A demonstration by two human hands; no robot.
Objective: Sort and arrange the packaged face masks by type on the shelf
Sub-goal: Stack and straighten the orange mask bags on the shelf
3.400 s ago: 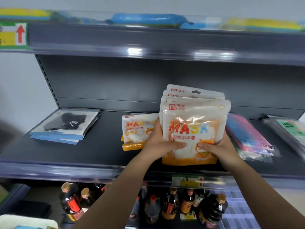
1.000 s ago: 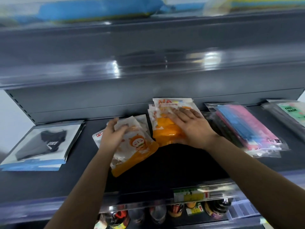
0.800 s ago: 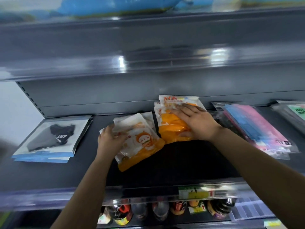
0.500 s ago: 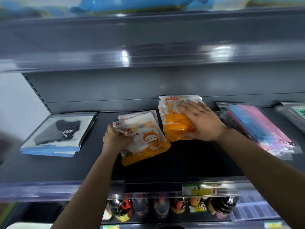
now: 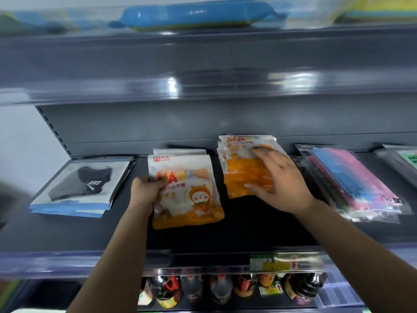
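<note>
On the dark middle shelf lie two lots of white-and-orange mask packs. My left hand grips the left edge of the nearer orange pack, which lies on top of another pack of the same kind and points straight back. My right hand lies flat, fingers spread, on the stack of orange packs further back and to the right. A stack of black-mask packs lies at the left. Pink-and-blue mask packs lie at the right.
A green-labelled pack sits at the far right edge. The upper shelf overhangs and carries blue and yellow packs. Dark bottles stand on the shelf below. A price tag sits on the front rail.
My left hand has turned the nearer orange pack from slanted to straight and slid it back beside the stack. My right hand has stayed pressed on the right stack.
</note>
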